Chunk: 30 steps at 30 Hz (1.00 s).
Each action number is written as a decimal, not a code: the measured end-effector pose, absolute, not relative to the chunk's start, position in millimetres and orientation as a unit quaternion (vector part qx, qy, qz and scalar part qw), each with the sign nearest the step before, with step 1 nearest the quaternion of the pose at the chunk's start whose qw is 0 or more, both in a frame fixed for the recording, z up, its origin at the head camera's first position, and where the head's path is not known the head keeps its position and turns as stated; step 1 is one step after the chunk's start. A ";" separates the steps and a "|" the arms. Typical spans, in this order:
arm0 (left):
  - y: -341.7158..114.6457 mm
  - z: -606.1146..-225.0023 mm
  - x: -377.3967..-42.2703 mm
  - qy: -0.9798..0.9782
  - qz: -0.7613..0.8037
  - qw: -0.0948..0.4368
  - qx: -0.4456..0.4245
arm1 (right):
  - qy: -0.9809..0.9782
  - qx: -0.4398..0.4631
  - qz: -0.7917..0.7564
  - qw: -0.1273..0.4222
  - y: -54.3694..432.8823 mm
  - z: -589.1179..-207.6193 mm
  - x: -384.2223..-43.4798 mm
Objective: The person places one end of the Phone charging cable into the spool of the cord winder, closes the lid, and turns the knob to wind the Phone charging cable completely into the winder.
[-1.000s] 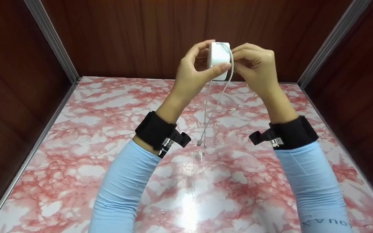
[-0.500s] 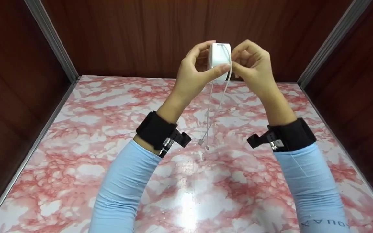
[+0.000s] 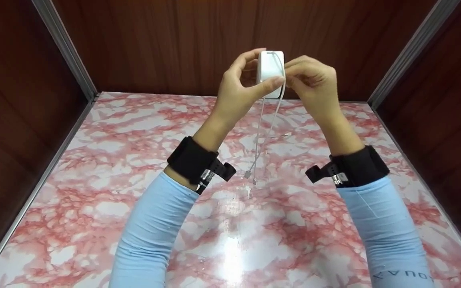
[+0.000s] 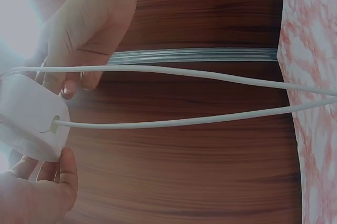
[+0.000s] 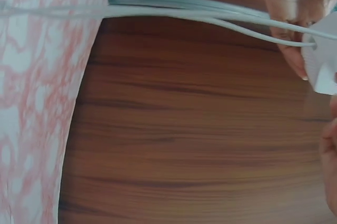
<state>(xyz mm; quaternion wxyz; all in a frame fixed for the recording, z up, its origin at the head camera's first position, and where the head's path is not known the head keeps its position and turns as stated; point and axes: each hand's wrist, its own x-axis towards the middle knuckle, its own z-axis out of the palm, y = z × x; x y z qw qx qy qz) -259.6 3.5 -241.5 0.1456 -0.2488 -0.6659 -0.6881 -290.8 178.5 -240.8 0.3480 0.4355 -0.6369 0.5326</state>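
A white box-shaped device (image 3: 271,66) is held up near the back wall, its kind unclear. My left hand (image 3: 240,86) grips it between thumb and fingers. Curled fingers of my right hand (image 3: 314,82) meet at the box's right side; what they pinch there is partly hidden. Two lengths of thin white cable (image 4: 174,71) come from the box, one out of a small slot at its end. They hang down to two small connectors, a larger plug (image 3: 248,174) and a smaller plug (image 3: 254,182). The right wrist view shows the box (image 5: 322,63) only in part.
Below spreads a table (image 3: 114,208) with a red and white marbled top. Dark wood-grain panels (image 3: 166,48) enclose it at the back and both sides, with metal posts (image 3: 64,44) at the corners.
My right hand's fingers have lifted and dropped again beside the box, the wrist turning a little. The cable has moved closer to the box's right edge. My left hand stays nearly still.
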 end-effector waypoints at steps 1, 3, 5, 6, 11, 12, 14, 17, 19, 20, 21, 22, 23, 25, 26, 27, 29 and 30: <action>3.6 -241.2 -259.3 -0.665 -0.689 0.145 -0.250 | -0.635 0.435 0.506 0.389 176.5 -241.2 -290.0; 4.2 -240.3 -258.5 -0.664 -0.689 0.142 -0.255 | -0.615 0.435 0.451 0.478 171.6 -242.6 -287.8; 5.0 -239.7 -257.5 -0.664 -0.687 0.139 -0.260 | -0.577 0.433 0.406 0.561 166.7 -243.8 -285.5; 5.4 -239.5 -257.0 -0.665 -0.685 0.138 -0.263 | -0.557 0.434 0.386 0.594 164.8 -244.2 -284.6; 6.9 -239.5 -255.4 -0.667 -0.683 0.134 -0.267 | -0.486 0.456 0.326 0.671 162.3 -243.1 -283.8; 6.9 -239.6 -255.3 -0.666 -0.684 0.134 -0.266 | -0.481 0.458 0.315 0.678 162.6 -242.6 -284.1; 6.9 -239.6 -255.3 -0.663 -0.687 0.134 -0.266 | -0.474 0.461 0.299 0.688 163.3 -242.6 -284.8; 6.9 -239.7 -255.5 -0.660 -0.688 0.134 -0.269 | -0.471 0.461 0.289 0.694 164.2 -242.7 -285.8; 6.8 -240.0 -255.9 -0.661 -0.687 0.135 -0.271 | -0.477 0.460 0.292 0.690 164.7 -243.2 -286.4; 6.6 -240.4 -256.2 -0.661 -0.686 0.137 -0.272 | -0.482 0.460 0.296 0.684 165.0 -243.5 -286.5; 6.4 -240.8 -256.6 -0.662 -0.684 0.139 -0.272 | -0.490 0.460 0.300 0.677 165.2 -243.7 -286.6; 6.1 -241.4 -257.0 -0.663 -0.683 0.141 -0.271 | -0.500 0.459 0.303 0.669 165.7 -244.3 -287.0; 5.8 -242.2 -257.5 -0.664 -0.683 0.142 -0.269 | -0.511 0.460 0.305 0.659 166.5 -244.7 -287.5; 5.3 -243.9 -258.7 -0.664 -0.684 0.145 -0.265 | -0.537 0.461 0.312 0.633 168.8 -245.3 -289.0; 4.9 -244.7 -259.2 -0.663 -0.685 0.145 -0.263 | -0.550 0.463 0.317 0.618 170.1 -245.4 -290.0; 4.7 -245.4 -259.7 -0.663 -0.687 0.144 -0.261 | -0.564 0.464 0.320 0.604 171.7 -245.5 -291.2; 3.8 -246.3 -260.2 -0.663 -0.689 0.142 -0.257 | -0.590 0.464 0.331 0.571 174.0 -244.7 -292.6; 3.4 -246.5 -260.3 -0.664 -0.689 0.141 -0.256 | -0.604 0.463 0.338 0.554 175.3 -244.1 -293.1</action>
